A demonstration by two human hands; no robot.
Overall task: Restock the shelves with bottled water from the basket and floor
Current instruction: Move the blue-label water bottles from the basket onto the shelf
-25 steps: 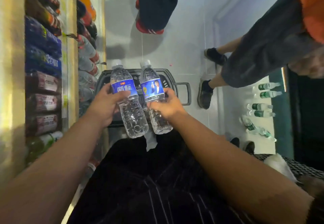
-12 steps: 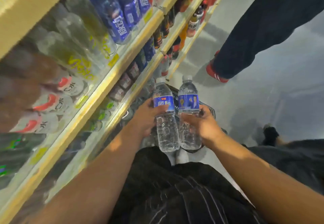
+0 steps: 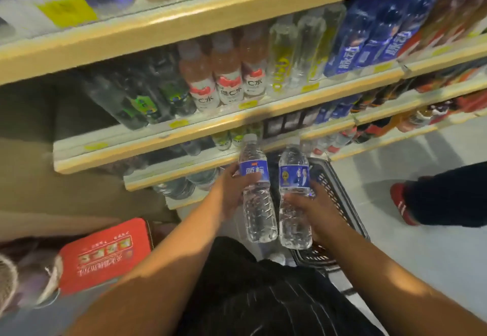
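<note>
Two bottles up at once here: the left hand (image 3: 232, 191) grips the left water bottle (image 3: 257, 204) at its middle, fingers curled round the back and thumb lying across the lower edge of the blue label. That label carries two large white Chinese characters under a small red mark. The right hand (image 3: 313, 209) wraps the right water bottle (image 3: 293, 219) just below its label, thumb in front and fingers closed round the far side. This label is blue too, with a gold emblem and small printed figures whose writing is too small to read. Both bottles are upright with white caps on top, side by side and almost touching at the base. They are held in front of the lower shelves (image 3: 184, 122) and just above the black basket (image 3: 332, 185). On the shelf above, pinkish bottles (image 3: 228, 90) show white labels reading "C水" under a red mark. Beside them stand clear bottles with yellow lettering (image 3: 282, 59), and further right dark blue bottles (image 3: 369, 46) with white characters. Yellow price tags (image 3: 179, 124) run along the shelf edges, all blurred. Down left, a red carton (image 3: 105, 254) has white Chinese print, unreadable.
</note>
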